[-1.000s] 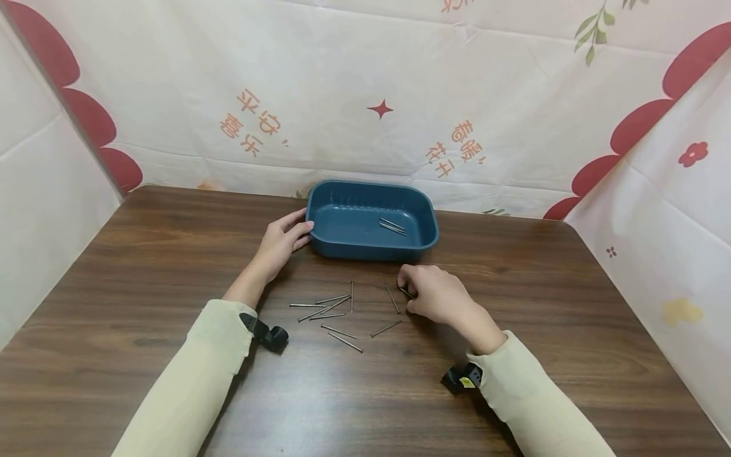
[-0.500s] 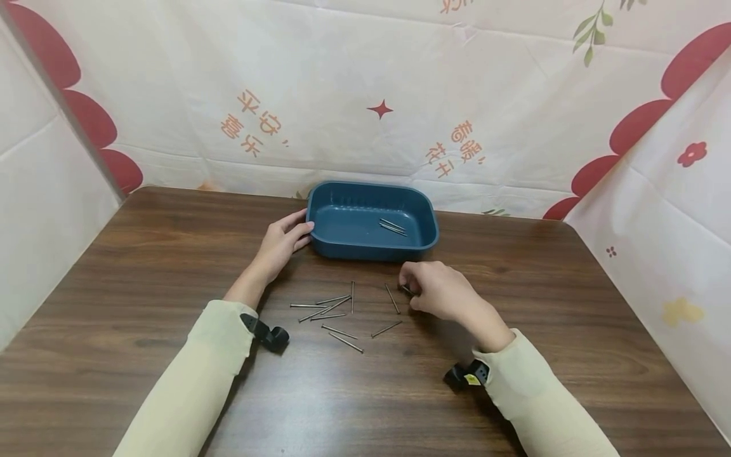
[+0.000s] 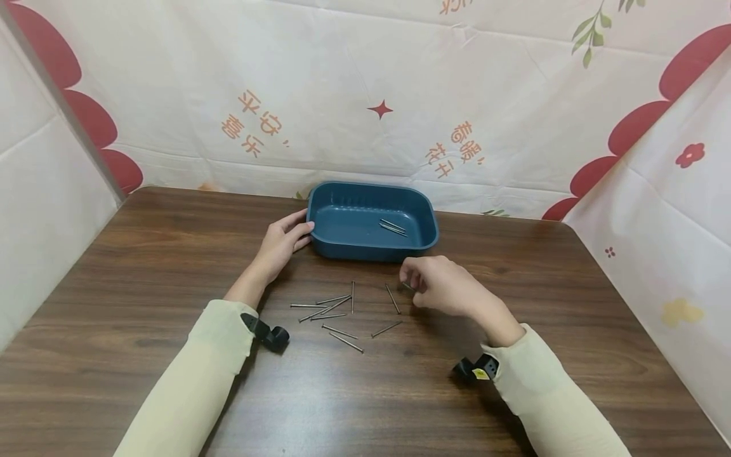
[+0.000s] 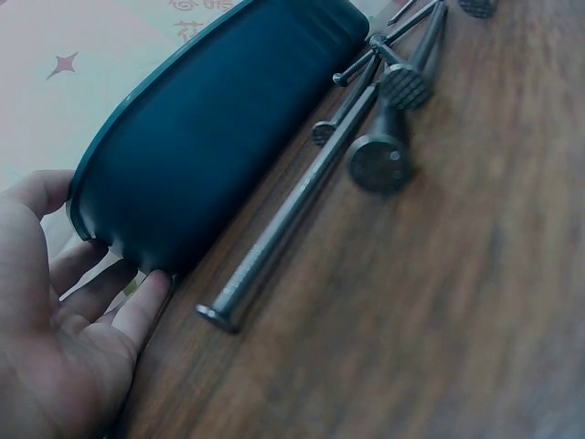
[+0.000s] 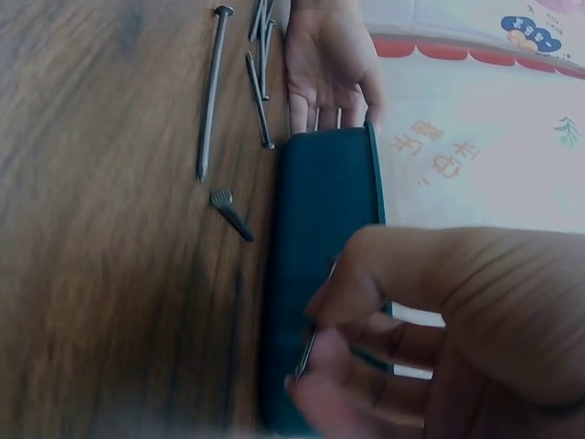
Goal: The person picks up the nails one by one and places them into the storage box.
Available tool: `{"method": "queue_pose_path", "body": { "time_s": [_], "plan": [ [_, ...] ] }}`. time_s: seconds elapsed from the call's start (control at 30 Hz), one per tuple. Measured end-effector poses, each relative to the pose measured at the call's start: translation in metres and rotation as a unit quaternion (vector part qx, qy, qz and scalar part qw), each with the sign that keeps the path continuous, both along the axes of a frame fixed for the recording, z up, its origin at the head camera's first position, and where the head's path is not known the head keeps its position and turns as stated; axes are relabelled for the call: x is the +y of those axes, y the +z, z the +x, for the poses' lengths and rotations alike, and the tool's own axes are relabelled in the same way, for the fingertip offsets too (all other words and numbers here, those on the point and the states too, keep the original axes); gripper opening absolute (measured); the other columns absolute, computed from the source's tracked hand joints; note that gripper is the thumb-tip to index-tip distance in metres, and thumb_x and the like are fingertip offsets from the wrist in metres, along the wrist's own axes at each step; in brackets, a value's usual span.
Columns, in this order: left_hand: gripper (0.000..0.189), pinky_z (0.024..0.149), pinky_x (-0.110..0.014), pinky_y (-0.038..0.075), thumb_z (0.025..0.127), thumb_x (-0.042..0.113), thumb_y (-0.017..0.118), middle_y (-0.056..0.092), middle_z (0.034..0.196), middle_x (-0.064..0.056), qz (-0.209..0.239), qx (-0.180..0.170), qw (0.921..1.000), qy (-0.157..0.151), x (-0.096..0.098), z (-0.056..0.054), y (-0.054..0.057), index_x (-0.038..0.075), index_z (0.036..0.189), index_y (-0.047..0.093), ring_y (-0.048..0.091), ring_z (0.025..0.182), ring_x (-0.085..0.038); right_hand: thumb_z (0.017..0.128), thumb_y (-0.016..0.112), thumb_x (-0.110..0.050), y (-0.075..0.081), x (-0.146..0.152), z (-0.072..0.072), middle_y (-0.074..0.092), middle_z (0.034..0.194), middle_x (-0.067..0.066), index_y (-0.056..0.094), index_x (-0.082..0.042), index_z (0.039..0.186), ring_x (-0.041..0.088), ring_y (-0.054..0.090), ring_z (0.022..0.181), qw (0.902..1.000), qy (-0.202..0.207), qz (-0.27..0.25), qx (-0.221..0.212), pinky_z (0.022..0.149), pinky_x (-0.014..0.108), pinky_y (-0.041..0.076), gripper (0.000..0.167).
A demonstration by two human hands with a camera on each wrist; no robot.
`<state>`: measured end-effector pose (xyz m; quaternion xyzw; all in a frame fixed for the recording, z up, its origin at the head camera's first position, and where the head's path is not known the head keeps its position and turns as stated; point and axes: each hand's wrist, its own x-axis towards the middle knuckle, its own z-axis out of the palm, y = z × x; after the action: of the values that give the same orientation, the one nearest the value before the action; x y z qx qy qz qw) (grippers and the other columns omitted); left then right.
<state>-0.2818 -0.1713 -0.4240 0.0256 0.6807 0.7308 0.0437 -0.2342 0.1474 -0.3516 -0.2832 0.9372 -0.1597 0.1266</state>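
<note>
My left hand [image 3: 280, 241] rests against the left end of a dark blue plastic bin [image 3: 371, 252], its thumb at the rim. In the left wrist view the other fingers [image 4: 142, 306] lie along the lower end wall. Just in front of the bin's right front corner, my right hand [image 3: 442, 285] pinches a nail [image 5: 313, 347] between thumb and fingertips, with part of the nail hidden. Several loose nails [image 3: 346, 343] lie scattered on the table left of that hand, some crossing one another. A few nails [image 3: 393, 228] lie inside the bin toward its right side.
The brown wood-grain table [image 3: 171, 266] extends to both sides and in front. A white printed cloth [image 3: 342, 76] hangs right behind the bin and along the sides. Small black cameras are strapped at both cuffs.
My right hand, with the nail pinched in it, has risen slightly and shifted a little to the right and toward the bin. The left hand, bin and loose nails stay put.
</note>
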Motion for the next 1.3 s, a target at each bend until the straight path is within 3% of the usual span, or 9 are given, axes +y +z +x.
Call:
{"method": "queue_pose_path", "body": {
  "time_s": [0.23, 0.73, 0.93, 1.13, 1.3],
  "plan": [
    [0.057, 0.112, -0.032, 0.05, 0.105, 0.021, 0.054, 0.042, 0.159, -0.015, -0.006, -0.002, 1.0, 0.001, -0.002, 0.001, 0.001, 0.005, 0.156, 0.037, 0.051, 0.141, -0.028, 0.079, 0.068, 0.004, 0.005, 0.008, -0.012, 0.061, 0.087, -0.001, 0.065, -0.01, 0.106, 0.015, 0.058, 0.08, 0.9968, 0.045, -0.056, -0.035, 0.069, 0.025, 0.054, 0.031],
    [0.057, 0.111, -0.032, 0.051, 0.104, 0.023, 0.056, 0.042, 0.159, -0.014, -0.005, -0.006, 1.0, 0.003, -0.003, -0.003, 0.0, 0.006, 0.156, 0.038, 0.052, 0.14, -0.027, 0.084, 0.06, 0.006, 0.034, 0.013, -0.039, 0.059, 0.094, 0.012, 0.062, -0.008, 0.114, 0.021, 0.057, 0.069, 0.9825, 0.031, -0.104, -0.152, 0.057, 0.035, 0.057, 0.034],
    [0.057, 0.112, -0.034, 0.05, 0.104, 0.022, 0.055, 0.042, 0.159, -0.014, -0.005, -0.003, 1.0, 0.0, -0.003, -0.002, 0.001, 0.005, 0.156, 0.038, 0.052, 0.14, -0.028, 0.085, 0.06, 0.006, 0.043, 0.01, -0.057, 0.058, 0.095, 0.014, 0.061, -0.002, 0.118, 0.021, 0.056, 0.069, 0.9804, 0.031, -0.103, -0.165, 0.055, 0.032, 0.054, 0.034],
    [0.057, 0.113, -0.034, 0.049, 0.104, 0.022, 0.055, 0.042, 0.159, -0.014, -0.007, -0.003, 1.0, 0.001, -0.002, -0.001, 0.001, 0.005, 0.156, 0.038, 0.051, 0.141, -0.027, 0.087, 0.06, 0.007, 0.046, 0.006, -0.08, 0.056, 0.096, 0.014, 0.059, -0.002, 0.116, 0.021, 0.056, 0.072, 0.9793, 0.044, -0.111, -0.164, 0.058, 0.035, 0.058, 0.031],
    [0.057, 0.112, -0.033, 0.05, 0.104, 0.023, 0.056, 0.042, 0.159, -0.013, -0.008, -0.004, 1.0, 0.0, -0.002, 0.0, 0.001, 0.007, 0.156, 0.039, 0.052, 0.14, -0.026, 0.09, 0.059, 0.005, 0.047, 0.003, -0.096, 0.056, 0.097, 0.012, 0.059, -0.004, 0.117, 0.024, 0.057, 0.076, 0.9822, 0.026, -0.11, -0.15, 0.064, 0.038, 0.061, 0.028]
  ]
}}
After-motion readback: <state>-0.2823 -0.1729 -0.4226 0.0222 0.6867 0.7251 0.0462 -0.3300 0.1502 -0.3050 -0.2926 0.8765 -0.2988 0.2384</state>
